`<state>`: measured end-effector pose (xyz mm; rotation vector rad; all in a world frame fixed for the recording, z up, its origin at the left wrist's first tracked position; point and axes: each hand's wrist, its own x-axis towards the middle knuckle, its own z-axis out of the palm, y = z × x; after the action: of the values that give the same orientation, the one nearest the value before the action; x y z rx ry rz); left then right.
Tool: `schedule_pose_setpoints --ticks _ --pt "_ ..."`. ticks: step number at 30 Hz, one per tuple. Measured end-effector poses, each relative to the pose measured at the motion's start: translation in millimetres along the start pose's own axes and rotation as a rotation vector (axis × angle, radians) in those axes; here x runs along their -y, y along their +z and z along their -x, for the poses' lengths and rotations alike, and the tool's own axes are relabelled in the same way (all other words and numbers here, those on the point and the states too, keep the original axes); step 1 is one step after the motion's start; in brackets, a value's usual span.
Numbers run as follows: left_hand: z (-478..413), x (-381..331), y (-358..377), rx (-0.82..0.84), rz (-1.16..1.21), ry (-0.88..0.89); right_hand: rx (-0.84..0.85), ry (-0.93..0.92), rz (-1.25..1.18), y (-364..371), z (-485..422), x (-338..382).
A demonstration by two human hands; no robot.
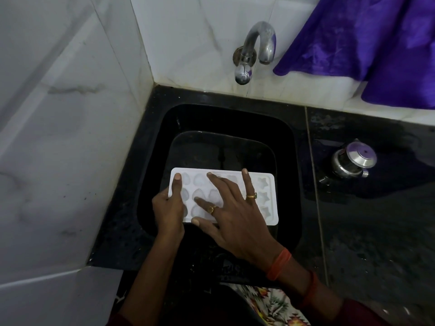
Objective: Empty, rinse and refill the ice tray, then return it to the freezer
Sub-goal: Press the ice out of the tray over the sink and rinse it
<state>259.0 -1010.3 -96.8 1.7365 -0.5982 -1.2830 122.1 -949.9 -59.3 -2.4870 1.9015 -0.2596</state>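
The ice tray (266, 198) is held level over the black sink (289, 161). Its left end is pinched in the grip of the left hand (168, 208), thumb on top; the right hand (235, 215) is laid flat on it, fingers spread. No water is seen at the tap (259, 45). Emptying is judged under way; rinsing, refilling and the freezer remain.

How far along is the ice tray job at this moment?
Done: tray is at the sink. In hand: left hand grips its end while right hand presses spread fingers onto it, probably emptying it. Left: rinse and refill, since the tap shows no water, then the freezer.
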Motion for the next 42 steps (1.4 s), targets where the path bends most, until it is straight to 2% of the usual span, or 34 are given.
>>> schedule_pose_setpoints --ticks 15,42 --pt "2 -3 5 -0.014 -0.015 -0.005 0.074 0.018 -0.028 6 28 8" --pt "1 -5 6 -0.024 -0.108 0.042 0.107 0.067 -0.031 1 9 19"
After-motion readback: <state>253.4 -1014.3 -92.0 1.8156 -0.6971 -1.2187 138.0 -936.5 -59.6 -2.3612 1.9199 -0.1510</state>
